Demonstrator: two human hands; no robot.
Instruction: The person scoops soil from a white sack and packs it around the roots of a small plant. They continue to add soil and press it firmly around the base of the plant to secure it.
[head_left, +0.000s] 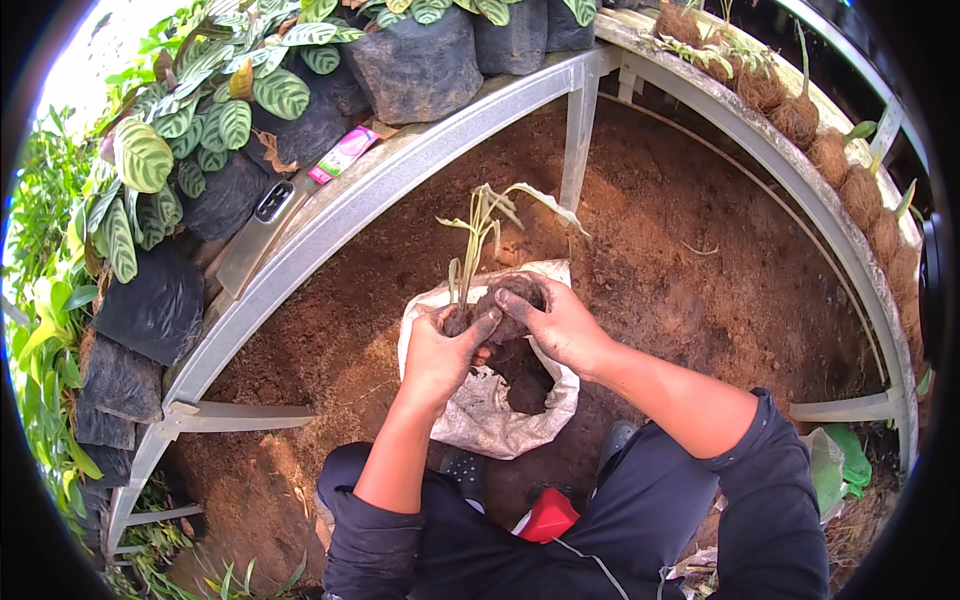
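Observation:
Between my two hands is a dark, fibrous soil clump with a wilted, pale-leaved plant rising from its left part. My left hand grips the clump's left side near the stems, its thumb across the front. My right hand holds the right side, its thumb pressing on top. Both hands are soiled. Beneath them stands a whitish woven sack with its rim folded down and dark soil inside. The fingers under the clump are mostly hidden.
A metal-framed bench curves along the left, bearing potted plants in black bags, a phone and a pink-green packet. Another bench at right holds fibre-wrapped root balls. A red object lies between my feet.

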